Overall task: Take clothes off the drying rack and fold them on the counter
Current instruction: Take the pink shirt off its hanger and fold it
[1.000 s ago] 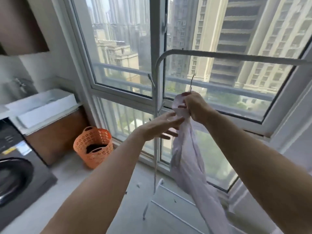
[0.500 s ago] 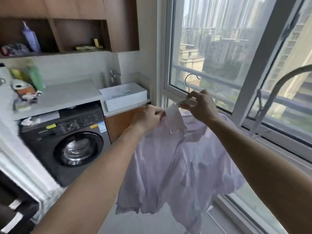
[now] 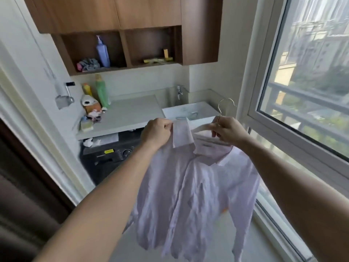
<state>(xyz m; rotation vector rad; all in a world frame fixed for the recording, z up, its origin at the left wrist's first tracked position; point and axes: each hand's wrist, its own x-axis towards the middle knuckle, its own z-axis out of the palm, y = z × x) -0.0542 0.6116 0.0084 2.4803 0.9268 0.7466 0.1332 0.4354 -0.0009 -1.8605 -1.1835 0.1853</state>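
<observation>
Pale lilac cloth is pinched in the curled fingers [image 3: 168,127] of the left hand [image 3: 156,133], which is closed tight on the raised left collar point of a shirt [image 3: 190,190]. Just to the right, the right hand [image 3: 227,131] is closed around the neck of a white hanger [image 3: 204,127], thumb and fingers wrapped below its thin metal hook [image 3: 225,106], which stands up free above the knuckles. Between the two hands the collar is spread open, and one white hanger arm shows above it. From there the shirt hangs down in the air in front of the person, creased, with a sleeve trailing at the lower right. Beyond the hands, a grey counter [image 3: 130,114] runs across the far wall over a dark washing machine [image 3: 111,159], with a white sink [image 3: 190,110] at its right end and bottles and clutter at its left. Wooden cabinets [image 3: 120,14] hang above, and a large window [image 3: 309,72] fills the right side.
</observation>
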